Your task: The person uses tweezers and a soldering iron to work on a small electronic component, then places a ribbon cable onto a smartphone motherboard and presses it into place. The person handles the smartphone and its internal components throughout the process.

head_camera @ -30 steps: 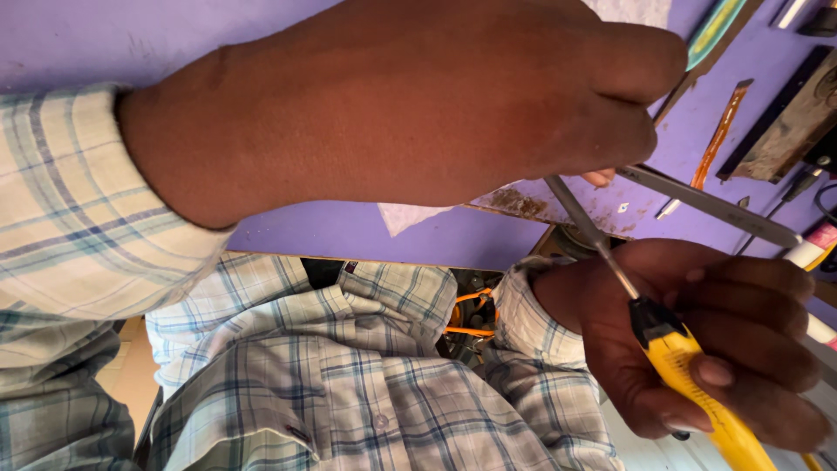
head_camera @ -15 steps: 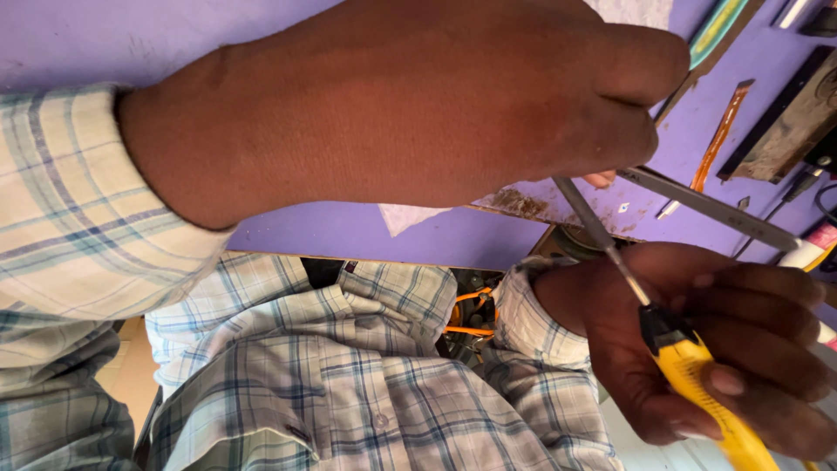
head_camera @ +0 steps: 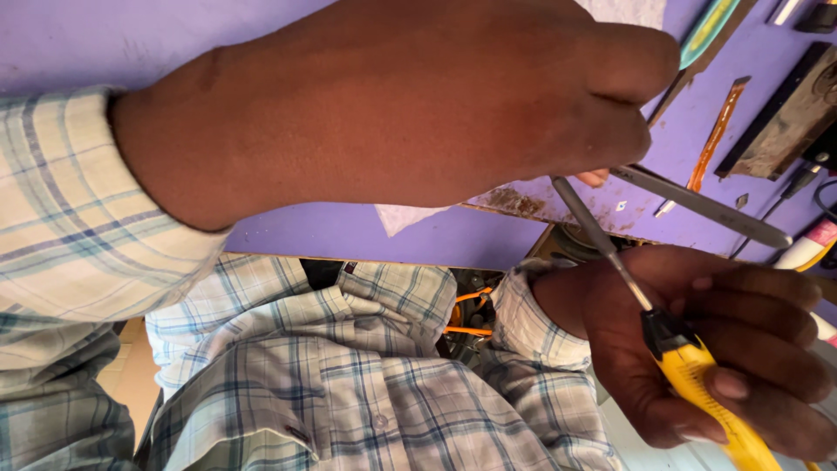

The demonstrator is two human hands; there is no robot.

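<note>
Almost nothing has moved since the earlier frames: the two hands keep their places, and the tool's shaft has only wavered a little under the upper hand.

The left hand [head_camera: 410,105] fills the top of the view, reaching in from the left out of a pale checked cuff. Its fingers are curled tightly together into a fist over the near edge of the bench [head_camera: 349,231]. Whether anything lies inside the fist cannot be told.

The checked shirt [head_camera: 349,384] takes up the bottom of the view, below the bench's near edge. The bench top is purple, scuffed and stained brown near the fist.

The right hand [head_camera: 724,349] sits at the lower right, just off the bench's near edge, with its fingers clamped around the yellow handle of a screwdriver [head_camera: 689,371]. The tool's thin grey shaft slants up and left, and its tip runs in beneath the left fist at the bench edge.

A long grey metal tool [head_camera: 706,208] lies on the bench just right of the fist. Toward the far right corner are a dark flat panel [head_camera: 780,118] and a narrow orange strip [head_camera: 715,135]. Orange wires [head_camera: 471,318] show below the bench edge, between the shirt sleeves.
</note>
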